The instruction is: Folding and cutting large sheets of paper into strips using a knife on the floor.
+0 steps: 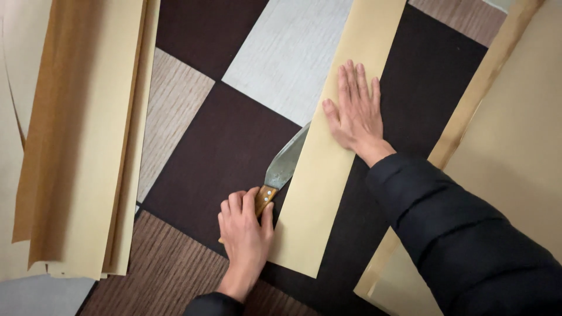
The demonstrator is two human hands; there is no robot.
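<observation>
Cream paper strip point(328, 164) lies on the patchwork floor, pinned flat by the right hand point(354, 111), fingers together. Left hand point(246, 231), clenched on the knife point(281, 172), is slitting the fold; the blade should probably follow the crease.

paper stack point(88, 134), paper sheets point(515, 146), checkered floor point(228, 140)

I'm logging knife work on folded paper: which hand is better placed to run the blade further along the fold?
Left. The left hand grips the knife by its wooden handle, blade tucked under the folded paper strip's edge. The right hand lies flat on the strip, pinning it to the patchwork floor.
</observation>
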